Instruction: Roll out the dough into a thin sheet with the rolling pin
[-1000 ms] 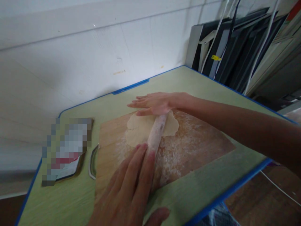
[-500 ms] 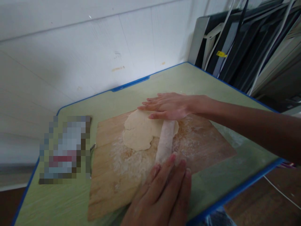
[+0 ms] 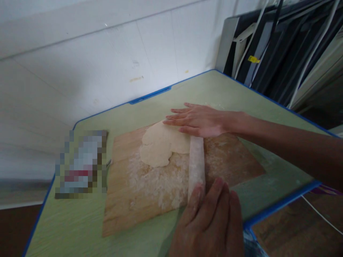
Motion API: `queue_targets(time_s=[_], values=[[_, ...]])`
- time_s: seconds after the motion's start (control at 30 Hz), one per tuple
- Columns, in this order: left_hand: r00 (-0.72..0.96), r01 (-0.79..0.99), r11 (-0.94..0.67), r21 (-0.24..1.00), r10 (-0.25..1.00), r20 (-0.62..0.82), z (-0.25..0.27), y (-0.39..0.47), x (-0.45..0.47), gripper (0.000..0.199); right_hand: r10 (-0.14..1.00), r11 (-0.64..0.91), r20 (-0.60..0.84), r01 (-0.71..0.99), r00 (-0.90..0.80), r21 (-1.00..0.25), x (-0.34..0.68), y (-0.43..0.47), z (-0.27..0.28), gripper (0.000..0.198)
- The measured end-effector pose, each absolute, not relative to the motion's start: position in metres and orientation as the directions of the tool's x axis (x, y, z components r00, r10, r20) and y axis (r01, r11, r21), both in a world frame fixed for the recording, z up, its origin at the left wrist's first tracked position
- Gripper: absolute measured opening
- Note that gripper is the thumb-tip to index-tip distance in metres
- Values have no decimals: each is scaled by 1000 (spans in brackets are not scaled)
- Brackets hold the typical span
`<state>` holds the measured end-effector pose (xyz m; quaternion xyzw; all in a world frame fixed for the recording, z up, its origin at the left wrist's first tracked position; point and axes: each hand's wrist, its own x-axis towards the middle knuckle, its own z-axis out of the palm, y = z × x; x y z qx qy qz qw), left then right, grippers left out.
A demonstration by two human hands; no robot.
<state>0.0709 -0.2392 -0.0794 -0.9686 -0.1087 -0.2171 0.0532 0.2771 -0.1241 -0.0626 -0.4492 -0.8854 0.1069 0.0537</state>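
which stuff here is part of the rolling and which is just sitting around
In use:
- rolling pin, under both palms
- dough, at the pin's far end
- floured wooden board
- left hand, right hand, both flat on the pin

Lying about:
- blurred packet left of the board
- dark panels leaning at the wall

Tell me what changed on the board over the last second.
The rolling pin rolled rightward off most of the dough, both flat hands riding it: the left hand on its near end, the right hand on its far end. The dough and wooden board stayed put.
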Motion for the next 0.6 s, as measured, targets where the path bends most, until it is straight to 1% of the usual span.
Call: queue_targets(time_s=[0.1,0.17,0.23,0.37,0.47,0.53,0.6], values=[[829,264,-965,10,232,509,-88,-251,87,37,805,585,42,780,-592,-222,282,-128,-64,49],[762,312,-946,89,305,572,-94,-259,100,38,795,602,74,770,-602,-210,287,-131,-66,49],[703,332,-931,153,352,617,-98,-266,112,40,789,612,101,762,-606,-211,294,-135,-69,49],[653,324,-931,171,351,671,-103,-275,131,40,809,586,139,766,-571,-264,307,-145,-74,53],[662,310,-927,210,369,652,-102,-276,137,38,822,569,169,763,-544,-307,313,-151,-78,56],[653,307,-924,228,378,656,-100,-275,137,40,828,560,183,762,-531,-325,313,-152,-80,56],[642,301,-928,220,368,672,-98,-273,134,45,834,551,179,763,-522,-338,310,-150,-80,56]])
